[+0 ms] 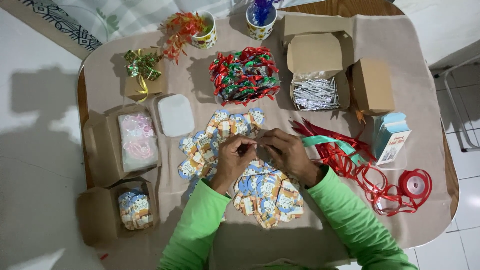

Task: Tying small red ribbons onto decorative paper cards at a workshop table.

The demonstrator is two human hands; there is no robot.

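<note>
Right now my left hand (235, 152) and right hand (287, 152) meet fingertip to fingertip above the pile of printed paper tags (240, 165), fingers pinched on something too small for me to make out. The tags spread over the middle of the worktop (420, 65), directly under both hands. Red ribbon (370, 175) lies tangled just beside my right wrist, with a teal strip (330, 142) across it. Beyond my hands sits a heap of red and green bows (245, 75), and an open cardboard box of silver twist ties (315, 94) stands beside it.
</note>
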